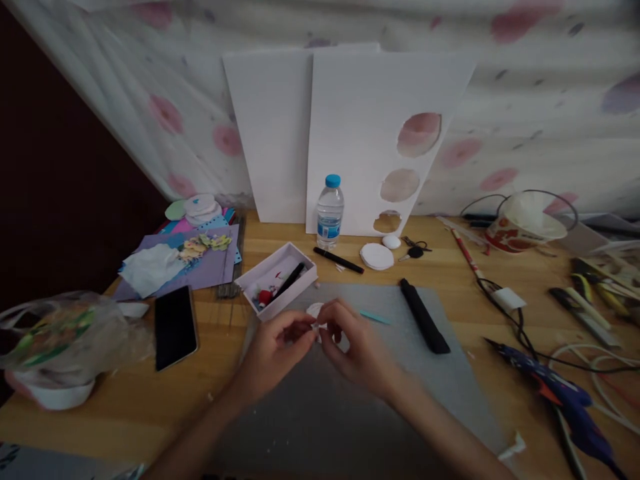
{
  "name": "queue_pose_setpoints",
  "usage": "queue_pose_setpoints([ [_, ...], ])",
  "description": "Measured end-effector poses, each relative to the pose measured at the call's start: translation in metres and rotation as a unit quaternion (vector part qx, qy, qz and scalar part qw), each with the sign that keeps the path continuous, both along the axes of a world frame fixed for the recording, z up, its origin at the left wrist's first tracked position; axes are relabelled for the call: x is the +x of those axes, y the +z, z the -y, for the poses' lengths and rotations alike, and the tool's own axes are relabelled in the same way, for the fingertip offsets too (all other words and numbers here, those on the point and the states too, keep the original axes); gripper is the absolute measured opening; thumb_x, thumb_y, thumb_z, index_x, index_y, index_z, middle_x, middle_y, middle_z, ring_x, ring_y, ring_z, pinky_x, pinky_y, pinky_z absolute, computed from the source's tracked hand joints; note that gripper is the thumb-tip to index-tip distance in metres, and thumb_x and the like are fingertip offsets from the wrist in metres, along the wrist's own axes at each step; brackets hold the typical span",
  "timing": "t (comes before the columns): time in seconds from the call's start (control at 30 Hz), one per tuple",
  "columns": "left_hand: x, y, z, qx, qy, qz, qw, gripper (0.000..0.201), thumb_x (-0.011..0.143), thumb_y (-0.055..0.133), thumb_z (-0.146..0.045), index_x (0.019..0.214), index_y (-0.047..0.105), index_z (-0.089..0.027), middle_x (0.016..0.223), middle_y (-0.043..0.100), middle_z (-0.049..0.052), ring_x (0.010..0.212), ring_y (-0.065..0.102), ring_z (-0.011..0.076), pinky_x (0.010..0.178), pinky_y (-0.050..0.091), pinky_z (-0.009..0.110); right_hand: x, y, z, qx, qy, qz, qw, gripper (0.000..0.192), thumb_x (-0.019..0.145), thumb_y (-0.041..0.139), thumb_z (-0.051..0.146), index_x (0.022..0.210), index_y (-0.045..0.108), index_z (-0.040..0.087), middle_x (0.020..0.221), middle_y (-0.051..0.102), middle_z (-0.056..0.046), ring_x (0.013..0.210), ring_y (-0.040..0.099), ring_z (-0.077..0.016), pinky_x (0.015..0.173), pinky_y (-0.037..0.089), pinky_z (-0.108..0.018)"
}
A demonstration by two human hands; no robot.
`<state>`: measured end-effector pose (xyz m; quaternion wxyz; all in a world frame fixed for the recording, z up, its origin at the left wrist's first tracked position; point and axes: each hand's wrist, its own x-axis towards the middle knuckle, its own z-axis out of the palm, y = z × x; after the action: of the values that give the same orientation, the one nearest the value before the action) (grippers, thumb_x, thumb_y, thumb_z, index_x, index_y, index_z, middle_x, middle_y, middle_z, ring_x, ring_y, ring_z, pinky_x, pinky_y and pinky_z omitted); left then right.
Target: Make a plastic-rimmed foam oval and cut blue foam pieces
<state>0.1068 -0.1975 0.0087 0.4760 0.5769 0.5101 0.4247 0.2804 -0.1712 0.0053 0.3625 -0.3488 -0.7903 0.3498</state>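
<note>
Both hands meet over the gray mat (350,413) on the bench; the left hand (273,350) and right hand (357,347) pinch a small white piece (316,312) with fingers close together

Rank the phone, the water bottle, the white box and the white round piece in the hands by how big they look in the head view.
Largest to smallest:
1. phone and white box, too alike to rank; the phone is also nearer the camera
2. water bottle
3. white round piece, mostly hidden by the fingers
</note>
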Motion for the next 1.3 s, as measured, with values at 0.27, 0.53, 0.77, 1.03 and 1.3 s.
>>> queue_pose_setpoints([
  [0.27,0.022,-0.042,0.01,-0.086,0.016,0.1,0.991,0.017,0.08,0.063,-0.032,0.089,0.064,-0.018,0.083,0.066,0.003,0.079,0.063,0.0169,0.072,0.053,0.029,0.013,-0.066,0.024,-0.038,-0.019,-0.099,0.994,0.009,0.089,0.058,0.019,0.098,0.059,0.022,0.083,0.056,-0.002,0.073,0.053,-0.0141,0.067,0.047,-0.028],
  [0.53,0.018,-0.047,0.019,-0.159,-0.162,0.053,0.972,0.038,0.092,0.047,-0.049,0.071,0.047,-0.018,0.061,0.049,-0.003,0.055,0.044,0.0099,0.054,0.035,0.023,0.022,-0.079,0.025,-0.174,0.017,-0.175,0.969,0.014,0.083,0.07,0.032,0.084,0.063,0.019,0.075,0.065,-0.001,0.068,0.061,-0.0125,0.059,0.049,-0.022],
  [0.77,0.019,-0.04,0.02,-0.116,-0.178,-0.012,0.977,0.038,0.099,0.032,-0.04,0.073,0.049,-0.017,0.064,0.053,-0.001,0.062,0.05,0.0114,0.063,0.038,0.024,0.017,-0.069,0.023,-0.315,0.063,-0.253,0.912,0.022,0.082,0.071,0.036,0.08,0.059,0.019,0.063,0.066,0.002,0.051,0.063,-0.0118,0.044,0.048,-0.02],
  [1.03,0.029,-0.045,0.026,-0.036,-0.135,0.011,0.99,0.037,0.101,0.025,-0.034,0.071,0.043,-0.019,0.061,0.048,-0.003,0.057,0.047,0.0105,0.059,0.037,0.022,0.015,-0.072,0.02,-0.415,0.044,-0.318,0.851,0.031,0.077,0.074,0.044,0.08,0.055,0.02,0.062,0.063,0.003,0.051,0.059,-0.0091,0.042,0.045,-0.017],
  [1.3,0.025,-0.046,0.019,0.173,-0.039,-0.337,0.925,0.027,0.097,0.034,-0.022,0.074,0.048,-0.018,0.064,0.051,0.0,0.061,0.05,0.0151,0.061,0.033,0.028,0.014,-0.067,0.019,-0.462,0.005,-0.311,0.831,0.034,0.082,0.067,0.045,0.081,0.043,0.022,0.061,0.06,0.005,0.046,0.054,-0.0056,0.04,0.036,-0.013],
])
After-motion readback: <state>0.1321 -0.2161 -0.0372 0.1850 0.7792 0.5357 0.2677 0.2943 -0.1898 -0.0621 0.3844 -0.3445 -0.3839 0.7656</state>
